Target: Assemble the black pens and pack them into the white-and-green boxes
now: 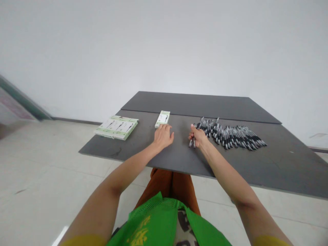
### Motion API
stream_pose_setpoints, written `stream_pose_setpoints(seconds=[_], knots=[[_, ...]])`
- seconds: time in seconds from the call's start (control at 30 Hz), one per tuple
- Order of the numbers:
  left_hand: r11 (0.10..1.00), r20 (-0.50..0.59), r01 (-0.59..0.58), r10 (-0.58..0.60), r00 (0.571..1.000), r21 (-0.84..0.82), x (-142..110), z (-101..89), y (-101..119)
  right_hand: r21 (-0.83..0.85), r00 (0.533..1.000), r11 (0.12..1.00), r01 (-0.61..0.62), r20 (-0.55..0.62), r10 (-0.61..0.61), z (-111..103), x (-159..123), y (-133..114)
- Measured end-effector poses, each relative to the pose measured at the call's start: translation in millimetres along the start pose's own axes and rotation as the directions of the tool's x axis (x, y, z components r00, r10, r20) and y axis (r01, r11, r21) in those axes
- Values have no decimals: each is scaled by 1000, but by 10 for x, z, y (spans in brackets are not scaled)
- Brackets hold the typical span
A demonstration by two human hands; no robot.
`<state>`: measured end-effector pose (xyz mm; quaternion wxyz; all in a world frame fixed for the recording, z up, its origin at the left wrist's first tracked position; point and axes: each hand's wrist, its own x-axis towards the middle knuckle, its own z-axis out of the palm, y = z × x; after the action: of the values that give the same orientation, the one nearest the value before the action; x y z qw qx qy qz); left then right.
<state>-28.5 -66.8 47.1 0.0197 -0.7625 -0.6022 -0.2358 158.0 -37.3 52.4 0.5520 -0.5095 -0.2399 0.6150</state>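
Note:
At the near end of a small white-and-green box [163, 118], my left hand [163, 136] rests palm down with its fingers stretched out and the thumb apart. The fingertips are at the box's near edge; whether they touch it I cannot tell. To the right, my right hand [199, 136] is closed around a few black-and-clear pens [190, 143], whose ends stick out below the fingers. Beside that hand a long row of similar pens [230, 136] lies side by side, slanting toward the right.
Several flat white-and-green boxes [116, 127] printed with pen pictures lie together at the left of the dark grey table [179, 159]. A seam crosses the tabletop toward the back. Behind it stands a white wall [164, 48]. My legs are at the near edge.

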Motion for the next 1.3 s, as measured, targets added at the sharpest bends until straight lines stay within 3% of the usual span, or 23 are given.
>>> stream_pose_setpoints(seconds=[0.03,0.1,0.17,0.23,0.33,0.43,0.57,0.67,0.73,0.83,0.9,1.1,1.3], knots=[[995,-42,88,-86,995,45,203,71,-69,33,1000,999,6,1,-6,2,-25,-11],[944,-98,318,-310,946,84,571,182,-190,83,1000,996,18,9,-19,8,-71,-45],[859,-20,509,-509,861,63,863,251,-281,98,999,995,26,31,-29,21,-101,-84],[805,104,590,-593,798,63,1057,297,-336,114,999,993,32,40,-37,32,-105,-118],[819,161,559,-574,803,129,1150,369,-339,137,1000,990,26,3,-27,6,-63,-154],[851,60,473,-498,865,228,1082,457,-233,100,1000,995,-6,2,6,-85,3,-192],[915,-8,274,-284,959,297,993,540,104,47,994,996,-74,84,69,-212,53,-329],[975,-2,115,-117,993,189,1048,601,467,60,991,994,-93,99,87,-263,59,-515],[993,30,91,-94,995,78,1131,671,705,75,990,993,-95,114,86,-295,55,-653],[981,223,176,-156,962,-75,1239,824,974,109,986,989,-97,148,80,-364,41,-815],[978,305,175,-134,943,-110,1260,935,1071,125,986,988,-88,151,69,-416,35,-862],[998,296,37,-19,955,-55,1240,1100,1077,113,997,992,-64,39,60,-510,100,-729],[982,388,178,-189,902,64,1366,1038,929,139,999,990,-24,-40,30,-518,241,-574]])
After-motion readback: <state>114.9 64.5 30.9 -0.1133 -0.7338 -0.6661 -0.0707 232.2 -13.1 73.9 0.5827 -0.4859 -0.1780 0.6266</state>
